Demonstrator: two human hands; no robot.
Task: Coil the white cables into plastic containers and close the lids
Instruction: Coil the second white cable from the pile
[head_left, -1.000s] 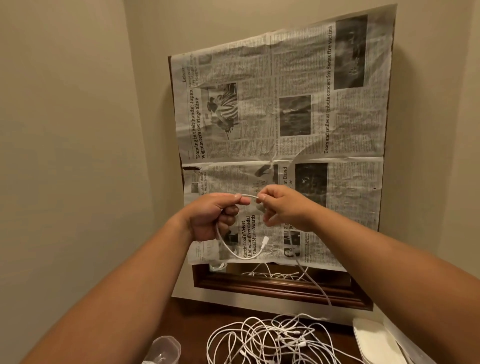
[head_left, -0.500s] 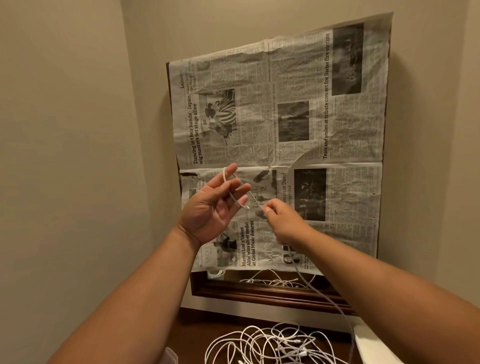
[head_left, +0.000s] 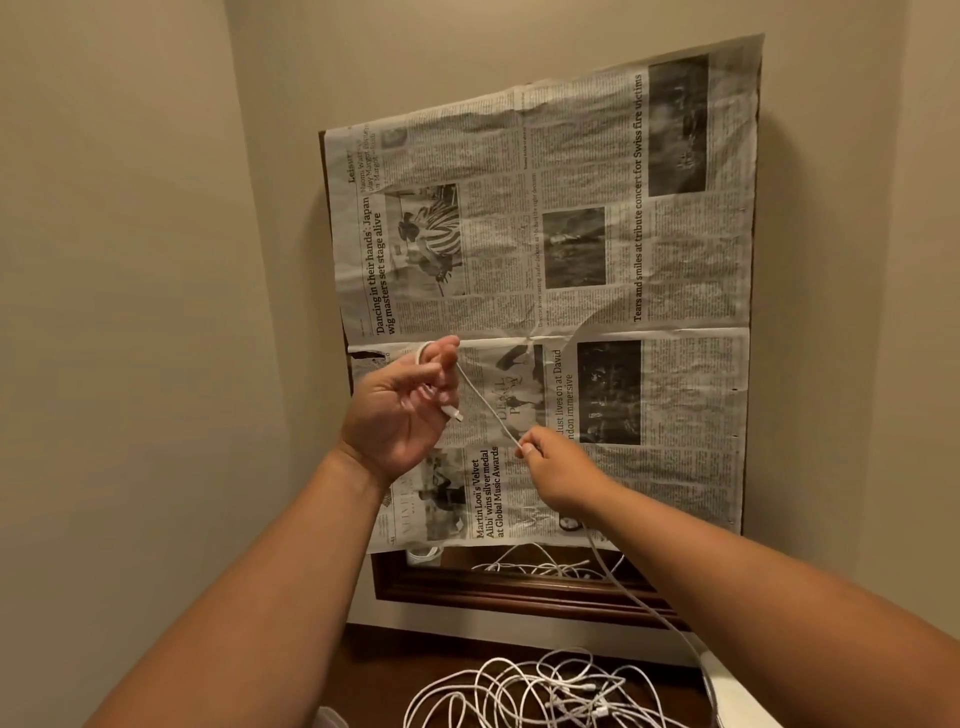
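Note:
A white cable (head_left: 488, 408) stretches taut between my two raised hands in front of a newspaper-covered frame. My left hand (head_left: 400, 410) has the cable looped over its fingers, with the plug end hanging by the palm. My right hand (head_left: 556, 470) pinches the cable lower down, and the rest runs down past my right wrist toward the table. A tangled pile of white cables (head_left: 540, 691) lies on the dark wooden table at the bottom. Only a sliver of a clear plastic container (head_left: 332, 719) shows at the bottom edge.
Newspaper (head_left: 550, 291) hangs over a dark wooden frame (head_left: 519, 592) leaning on the back wall, whose lower part reflects cables. A white flat object (head_left: 737, 696) sits at the table's right. Beige walls close in left and right.
My left hand rose and opened from a fist, and the cable now wraps over its fingers. My right hand dropped lower, pulling the cable taut. The view tilted up, hiding most of the container.

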